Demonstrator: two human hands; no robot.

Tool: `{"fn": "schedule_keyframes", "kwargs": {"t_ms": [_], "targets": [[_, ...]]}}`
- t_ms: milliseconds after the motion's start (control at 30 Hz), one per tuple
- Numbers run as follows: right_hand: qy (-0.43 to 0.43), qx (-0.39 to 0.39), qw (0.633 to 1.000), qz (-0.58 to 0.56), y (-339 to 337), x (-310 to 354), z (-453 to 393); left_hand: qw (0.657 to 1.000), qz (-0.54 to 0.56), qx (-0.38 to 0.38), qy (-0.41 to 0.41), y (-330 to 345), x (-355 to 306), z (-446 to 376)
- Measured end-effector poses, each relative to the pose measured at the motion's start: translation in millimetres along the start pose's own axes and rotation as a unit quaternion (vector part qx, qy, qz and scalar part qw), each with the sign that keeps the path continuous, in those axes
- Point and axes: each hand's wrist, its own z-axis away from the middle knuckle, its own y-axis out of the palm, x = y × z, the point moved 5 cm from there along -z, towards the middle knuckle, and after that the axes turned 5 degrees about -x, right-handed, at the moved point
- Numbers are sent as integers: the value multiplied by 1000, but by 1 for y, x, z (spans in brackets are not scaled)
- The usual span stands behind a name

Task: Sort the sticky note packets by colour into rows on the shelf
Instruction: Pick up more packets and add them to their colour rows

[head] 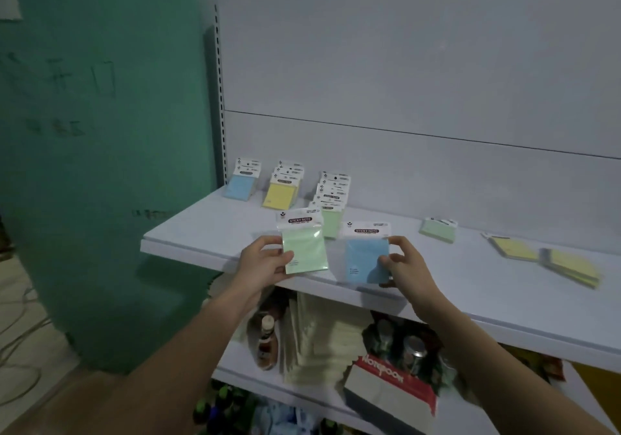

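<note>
Left hand pinches green packet; right hand seemingly blue packet.

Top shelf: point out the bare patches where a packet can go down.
Bare shelf left of the left hand, and between the green row and the lone green packet. Crowded along the back left.

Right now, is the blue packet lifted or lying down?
Cannot tell: right hand pinches the blue plastic-wrapped sticky note packet low over the shelf.
</note>
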Motion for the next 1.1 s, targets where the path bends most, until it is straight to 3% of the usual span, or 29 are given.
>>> {"fn": "schedule_keyframes", "kwargs": {"t_ms": [167,400,600,733,867,1000,1100], "targets": [[4,-39,999,-13,4,-12,-48,1000,-17,12,-14,10,3,-42],[27,-98,995,-1,25,-35,-112,990,-130,17,54,31,-6,-92],[41,-139,989,-8,26,-43,-162,959,-261,-19,111,51,11,-144],[42,-173,984,6,32,-53,-178,906,-393,-69,142,58,23,-158],[29,-172,985,-8,31,-60,-182,892,-411,-85,164,58,24,-160],[24,-159,987,-3,33,-59,-182,881,-433,-74,174,62,21,-154],[25,-149,988,-9,33,-59,-180,842,-503,-35,191,71,23,-147]]}}
